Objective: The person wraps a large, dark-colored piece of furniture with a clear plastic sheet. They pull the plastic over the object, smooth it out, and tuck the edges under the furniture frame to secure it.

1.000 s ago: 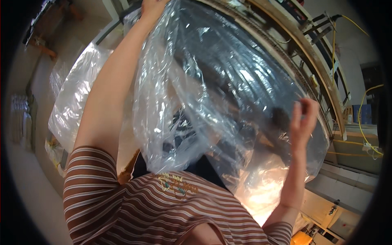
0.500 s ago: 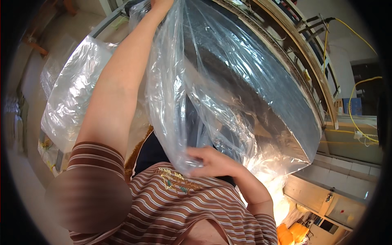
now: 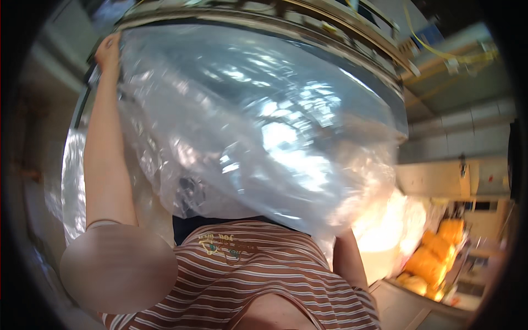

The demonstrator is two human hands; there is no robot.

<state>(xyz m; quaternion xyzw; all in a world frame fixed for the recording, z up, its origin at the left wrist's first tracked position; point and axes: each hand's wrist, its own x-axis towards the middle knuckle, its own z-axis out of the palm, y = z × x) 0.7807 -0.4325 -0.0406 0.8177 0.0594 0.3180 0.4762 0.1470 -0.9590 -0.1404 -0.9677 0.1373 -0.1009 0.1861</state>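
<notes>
A large clear plastic sheet [image 3: 220, 115] spreads over a dark work surface [image 3: 379, 91], wrinkled and shining with reflections. At its far left corner, my left hand [image 3: 109, 50] is closed on the sheet's edge, with the arm stretched out. My right forearm [image 3: 350, 258] comes up at the lower right. The right hand is hidden by the sheet's near right part, so its fingers do not show. The sheet's near edge hangs close to my striped shirt [image 3: 258, 247].
A long wooden and metal frame [image 3: 352, 27] runs along the far side. Yellow cable [image 3: 451, 56] hangs at the far right. Bright, crumpled plastic [image 3: 385, 225] and orange bundles [image 3: 434, 258] lie at the lower right. More clear plastic [image 3: 72, 181] hangs on the left.
The gathered sheet is now spread wide across the surface. My left hand has moved left to the far corner. My right hand has gone right, behind the sheet. The view has turned.
</notes>
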